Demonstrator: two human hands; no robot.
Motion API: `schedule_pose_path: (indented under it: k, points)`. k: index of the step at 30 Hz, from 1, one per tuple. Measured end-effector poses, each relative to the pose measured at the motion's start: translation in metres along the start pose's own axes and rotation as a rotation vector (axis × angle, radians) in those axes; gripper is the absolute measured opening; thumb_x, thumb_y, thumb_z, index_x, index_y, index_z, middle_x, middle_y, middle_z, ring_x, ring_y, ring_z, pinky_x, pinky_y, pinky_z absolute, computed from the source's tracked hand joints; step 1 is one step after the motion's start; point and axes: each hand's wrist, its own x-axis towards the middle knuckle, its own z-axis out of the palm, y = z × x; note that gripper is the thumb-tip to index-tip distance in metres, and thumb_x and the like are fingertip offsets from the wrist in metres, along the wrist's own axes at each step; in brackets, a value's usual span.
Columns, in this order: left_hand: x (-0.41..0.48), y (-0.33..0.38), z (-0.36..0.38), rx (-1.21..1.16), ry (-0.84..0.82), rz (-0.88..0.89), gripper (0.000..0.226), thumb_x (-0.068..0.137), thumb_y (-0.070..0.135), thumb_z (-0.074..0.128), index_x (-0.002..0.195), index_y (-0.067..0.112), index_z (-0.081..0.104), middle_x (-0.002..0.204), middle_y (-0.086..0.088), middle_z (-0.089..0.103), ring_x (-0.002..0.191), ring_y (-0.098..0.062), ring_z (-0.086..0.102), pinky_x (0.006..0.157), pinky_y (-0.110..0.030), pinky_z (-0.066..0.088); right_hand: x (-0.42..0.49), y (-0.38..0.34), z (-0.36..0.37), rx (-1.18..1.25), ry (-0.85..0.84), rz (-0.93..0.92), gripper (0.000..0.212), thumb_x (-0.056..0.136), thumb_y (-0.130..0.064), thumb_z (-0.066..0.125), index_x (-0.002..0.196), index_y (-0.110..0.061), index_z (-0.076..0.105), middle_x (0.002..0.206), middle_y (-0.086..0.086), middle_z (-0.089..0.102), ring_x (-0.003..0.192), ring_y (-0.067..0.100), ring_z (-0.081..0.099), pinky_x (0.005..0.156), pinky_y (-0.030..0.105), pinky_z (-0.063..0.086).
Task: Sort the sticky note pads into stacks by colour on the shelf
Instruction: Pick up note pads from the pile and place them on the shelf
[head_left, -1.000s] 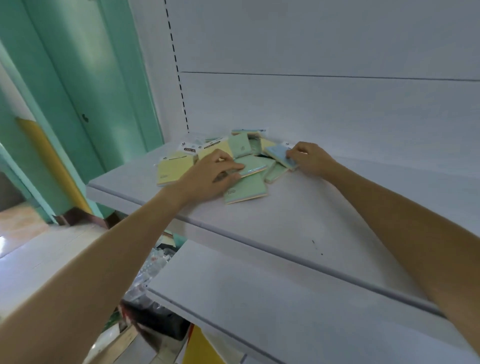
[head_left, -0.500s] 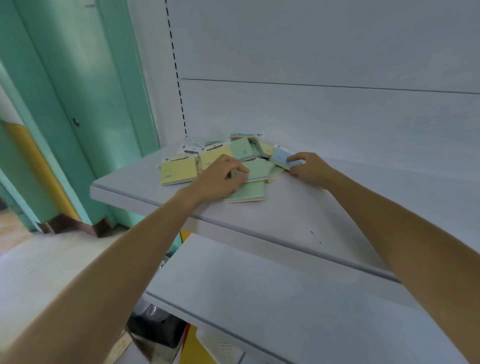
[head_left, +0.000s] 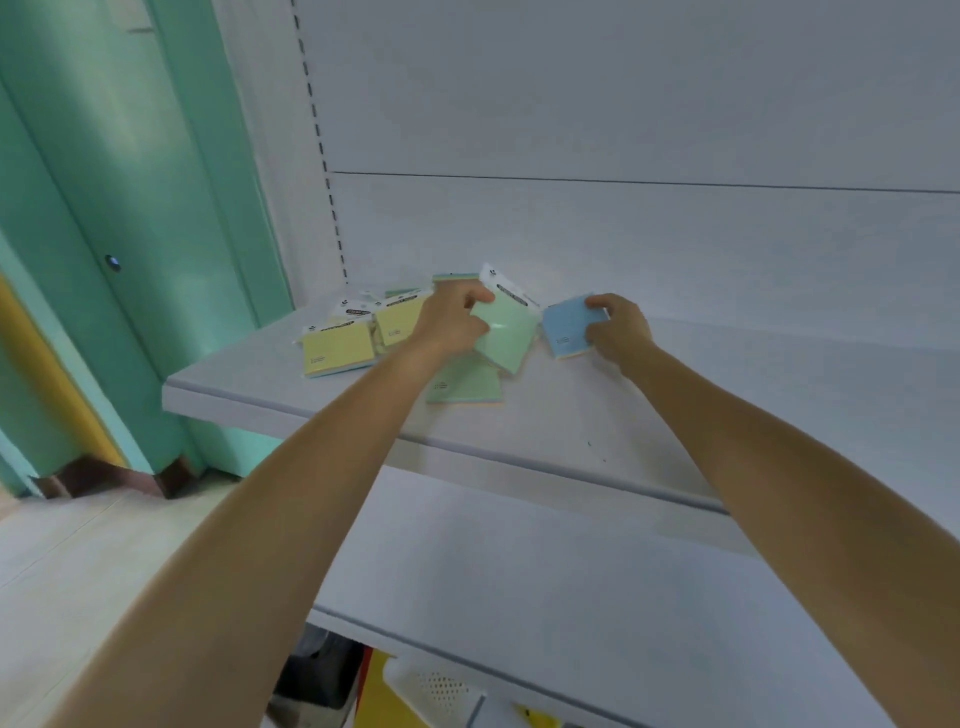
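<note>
A loose heap of sticky note pads lies at the back left of the white shelf (head_left: 571, 415). My left hand (head_left: 452, 322) grips a green pad (head_left: 506, 332) in its clear wrapper and holds it tilted above the heap. My right hand (head_left: 615, 330) pinches a blue pad (head_left: 566, 325) by its right edge, lifted just off the shelf. Another green pad (head_left: 462, 382) lies flat below my left hand. Two yellow pads (head_left: 337, 348) (head_left: 400, 322) lie at the left of the heap. More pads behind my left hand are partly hidden.
The shelf's white back panel (head_left: 623, 234) rises right behind the pads. A lower white shelf (head_left: 519, 571) juts out beneath. A teal door (head_left: 130, 208) stands to the left, with floor below it. Dark and yellow items show under the lower shelf.
My left hand has lifted a green pad off the heap. My right hand has picked up the blue pad and drawn it to the right, away from the heap.
</note>
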Motion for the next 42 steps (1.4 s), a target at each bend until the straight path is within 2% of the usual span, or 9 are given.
schedule_pose_path:
  k: [6,10,13,18,21,27,31,35,42]
  points:
    - [0.001,0.034,0.046,-0.170,0.019,0.054,0.044,0.080,-0.010,0.043,0.117,0.007,0.059,0.128,-0.014,0.054,0.118,-0.026,0.052,0.081,-0.020,0.044,-0.029,0.037,-0.085,0.193,0.067,0.045,0.053,0.080,0.012,0.041,0.125,-0.012,0.054,0.128,0.007,0.055,0.071,0.011,0.048,0.037,0.001,0.031]
    - [-0.009,0.072,0.103,-0.296,-0.022,0.059,0.045,0.081,-0.010,0.043,0.120,0.007,0.057,0.129,-0.016,0.055,0.119,-0.029,0.053,0.087,-0.032,0.049,-0.054,0.071,-0.166,0.239,0.166,0.080,0.055,0.079,0.013,0.041,0.125,-0.013,0.054,0.119,0.002,0.054,0.078,0.014,0.051,0.057,0.016,0.042]
    - [-0.022,0.105,0.152,-0.389,-0.075,0.066,0.045,0.082,-0.009,0.043,0.121,0.008,0.056,0.129,-0.014,0.054,0.119,-0.029,0.053,0.066,-0.023,0.052,-0.070,0.104,-0.231,0.262,0.270,0.110,0.054,0.080,0.013,0.041,0.126,-0.011,0.053,0.128,0.007,0.054,0.095,0.016,0.049,0.080,0.035,0.044]
    - [-0.044,0.166,0.245,-0.478,-0.148,0.089,0.046,0.083,-0.010,0.044,0.125,0.006,0.053,0.132,-0.014,0.053,0.121,-0.024,0.051,0.065,-0.016,0.048,-0.085,0.162,-0.336,0.249,0.379,0.172,0.051,0.082,0.012,0.040,0.129,-0.007,0.050,0.135,0.012,0.051,0.101,0.018,0.049,0.095,0.042,0.045]
    - [-0.054,0.201,0.307,-0.518,-0.163,0.068,0.046,0.083,-0.009,0.045,0.126,0.006,0.053,0.132,-0.013,0.053,0.120,-0.023,0.052,0.078,-0.025,0.047,-0.079,0.198,-0.392,0.220,0.408,0.196,0.052,0.082,0.012,0.039,0.129,-0.007,0.050,0.134,0.012,0.052,0.101,0.017,0.048,0.096,0.041,0.044]
    - [-0.071,0.255,0.408,-0.543,-0.148,-0.011,0.046,0.083,-0.009,0.045,0.126,0.006,0.053,0.131,-0.014,0.053,0.118,-0.020,0.051,0.076,-0.014,0.044,-0.047,0.260,-0.467,0.106,0.335,0.272,0.054,0.079,0.007,0.043,0.128,-0.015,0.053,0.132,0.007,0.055,0.115,0.025,0.053,0.100,0.039,0.046]
    - [-0.073,0.272,0.441,-0.524,-0.119,-0.017,0.045,0.082,-0.011,0.045,0.124,0.004,0.054,0.127,-0.016,0.055,0.102,-0.014,0.050,0.056,0.001,0.044,-0.031,0.274,-0.472,-0.137,0.258,0.204,0.045,0.083,-0.001,0.047,0.126,-0.009,0.054,0.127,0.014,0.058,0.093,0.016,0.049,0.062,-0.001,0.040]
    - [-0.069,0.284,0.459,-0.478,-0.097,-0.041,0.046,0.082,-0.010,0.046,0.126,0.003,0.053,0.113,-0.010,0.055,0.100,-0.014,0.049,0.074,-0.016,0.044,-0.026,0.281,-0.463,-0.373,0.201,0.061,0.028,0.085,-0.003,0.044,0.104,0.007,0.062,0.108,0.029,0.061,0.095,0.035,0.057,0.075,0.030,0.037]
    - [-0.068,0.285,0.464,-0.463,-0.104,-0.032,0.045,0.082,-0.008,0.047,0.125,0.004,0.054,0.126,-0.015,0.056,0.100,-0.012,0.048,0.085,-0.021,0.039,-0.021,0.288,-0.459,-0.669,0.067,0.024,0.030,0.093,-0.018,0.031,0.093,-0.009,0.060,0.119,0.018,0.055,0.115,0.034,0.042,0.096,0.034,0.029]
